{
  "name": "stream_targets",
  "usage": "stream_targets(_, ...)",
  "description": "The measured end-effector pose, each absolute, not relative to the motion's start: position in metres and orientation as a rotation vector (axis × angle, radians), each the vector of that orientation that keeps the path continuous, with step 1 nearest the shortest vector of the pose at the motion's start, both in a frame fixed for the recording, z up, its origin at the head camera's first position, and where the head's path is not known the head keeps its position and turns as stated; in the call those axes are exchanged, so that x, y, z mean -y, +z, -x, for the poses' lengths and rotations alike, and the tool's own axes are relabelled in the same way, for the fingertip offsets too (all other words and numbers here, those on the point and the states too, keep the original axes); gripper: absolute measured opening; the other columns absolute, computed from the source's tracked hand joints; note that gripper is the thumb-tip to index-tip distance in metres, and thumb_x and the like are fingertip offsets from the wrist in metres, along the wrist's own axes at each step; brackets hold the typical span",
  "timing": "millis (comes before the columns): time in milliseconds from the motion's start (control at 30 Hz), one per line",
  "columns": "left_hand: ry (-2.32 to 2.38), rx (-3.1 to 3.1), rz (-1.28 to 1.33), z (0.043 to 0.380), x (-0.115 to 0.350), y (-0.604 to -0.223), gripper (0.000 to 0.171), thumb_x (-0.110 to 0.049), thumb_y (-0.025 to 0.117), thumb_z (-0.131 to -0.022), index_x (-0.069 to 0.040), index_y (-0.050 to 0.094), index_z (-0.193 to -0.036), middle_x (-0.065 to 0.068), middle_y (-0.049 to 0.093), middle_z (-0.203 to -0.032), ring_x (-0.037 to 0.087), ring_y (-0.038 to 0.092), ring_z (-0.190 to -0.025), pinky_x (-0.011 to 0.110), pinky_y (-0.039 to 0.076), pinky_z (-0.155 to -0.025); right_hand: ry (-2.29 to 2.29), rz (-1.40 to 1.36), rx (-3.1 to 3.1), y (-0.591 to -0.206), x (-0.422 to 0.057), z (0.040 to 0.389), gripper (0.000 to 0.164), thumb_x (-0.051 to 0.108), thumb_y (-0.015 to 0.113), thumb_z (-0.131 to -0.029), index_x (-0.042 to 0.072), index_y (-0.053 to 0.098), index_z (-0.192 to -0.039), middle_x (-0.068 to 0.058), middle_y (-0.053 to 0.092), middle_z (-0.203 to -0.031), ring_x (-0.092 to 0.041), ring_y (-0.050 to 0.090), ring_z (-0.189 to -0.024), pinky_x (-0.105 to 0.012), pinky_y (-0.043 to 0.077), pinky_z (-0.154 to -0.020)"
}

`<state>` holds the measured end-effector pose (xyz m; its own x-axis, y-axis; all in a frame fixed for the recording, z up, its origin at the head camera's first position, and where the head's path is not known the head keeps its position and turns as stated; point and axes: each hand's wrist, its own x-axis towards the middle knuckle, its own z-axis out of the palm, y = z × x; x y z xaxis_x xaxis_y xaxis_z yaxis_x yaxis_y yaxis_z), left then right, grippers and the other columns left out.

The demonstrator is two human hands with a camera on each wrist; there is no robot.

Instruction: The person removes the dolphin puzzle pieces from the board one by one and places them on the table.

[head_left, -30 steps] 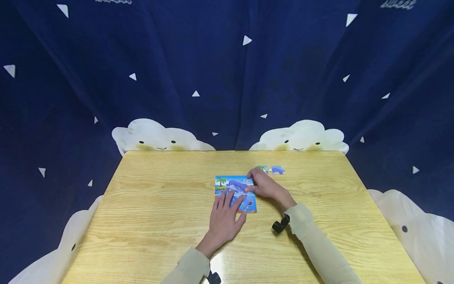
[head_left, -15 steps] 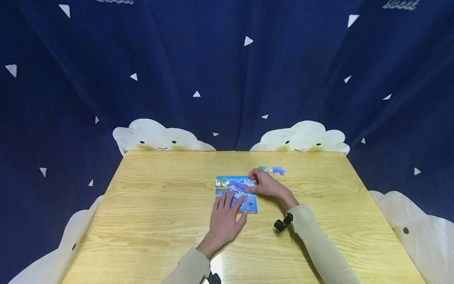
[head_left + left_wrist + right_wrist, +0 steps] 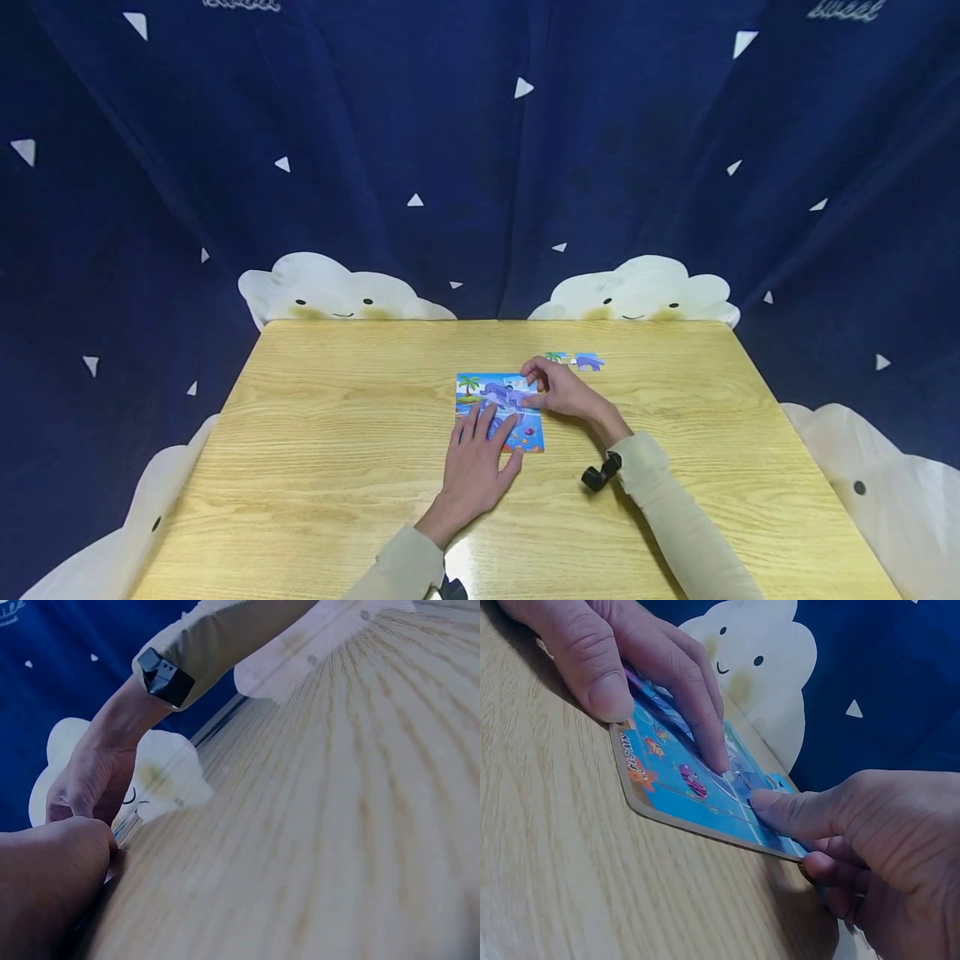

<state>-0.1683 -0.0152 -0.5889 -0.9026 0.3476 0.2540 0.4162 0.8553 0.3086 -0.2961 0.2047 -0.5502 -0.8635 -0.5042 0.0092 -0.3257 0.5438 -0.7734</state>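
Observation:
A dolphin jigsaw puzzle [image 3: 529, 438] in a thin square board lies on the wooden table. My left hand [image 3: 476, 471] rests on its lower left part, fingers spread. In the right wrist view its thumb sits at the near corner of the puzzle [image 3: 724, 821]. At the upper right corner my right hand [image 3: 562, 392] pinches a puzzle piece [image 3: 515, 384] between thumb and fingers; the piece sits askew, a pale edge showing. The right thumb [image 3: 784, 810] presses from above while the other fingers curl at the board's edge. In the left wrist view the puzzle is mostly hidden.
Two loose puzzle pieces, one with a palm tree [image 3: 556, 357] and one with a dolphin [image 3: 588, 362], lie behind my right hand. A dark blue curtain [image 3: 480, 167] with white clouds hangs around the table [image 3: 337, 433].
The upper right puzzle piece has shifted and tilted out of line with the picture, with my right fingers moving slightly left. My left hand stays in place.

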Motion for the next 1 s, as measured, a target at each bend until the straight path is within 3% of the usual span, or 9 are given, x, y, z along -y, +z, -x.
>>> stream_targets(600,-0.568,2.805,0.597,0.1674,0.0147,-0.5909,0.057,-0.054,0.045,-0.104,-0.03,0.05,-0.156,0.011,0.042,-0.162,0.039,0.028,-0.154,0.059,0.027,-0.12,-1.22,0.65,-2.628,-0.5515,-0.2054,0.2954,0.037,0.008,0.08,-0.092,0.002,0.062,-0.124,-0.006,0.062,-0.096,-0.017,0.05,-0.074,-0.026,0.043,-0.067)
stream_targets(833,-0.556,2.796,0.595,0.1678,0.0145,-0.5926,0.056,-0.054,0.045,-0.104,-0.03,0.051,-0.155,0.011,0.042,-0.161,0.04,0.03,-0.153,0.059,0.027,-0.12,-1.089,0.653,-2.709,-0.5489,-0.2067,0.2976,0.034,0.013,0.08,-0.093,0.001,0.062,-0.119,-0.007,0.057,-0.095,-0.015,0.049,-0.074,-0.03,0.045,-0.072)
stream_targets(1000,-0.556,2.813,0.598,0.1677,0.015,-0.5912,0.057,-0.054,0.044,-0.105,-0.03,0.051,-0.156,0.011,0.042,-0.162,0.04,0.028,-0.154,0.059,0.026,-0.121,-1.015,0.725,-2.75,-0.5496,-0.2077,0.2994,0.038,0.016,0.079,-0.094,-0.002,0.066,-0.125,-0.008,0.058,-0.093,-0.015,0.051,-0.076,-0.033,0.047,-0.075)
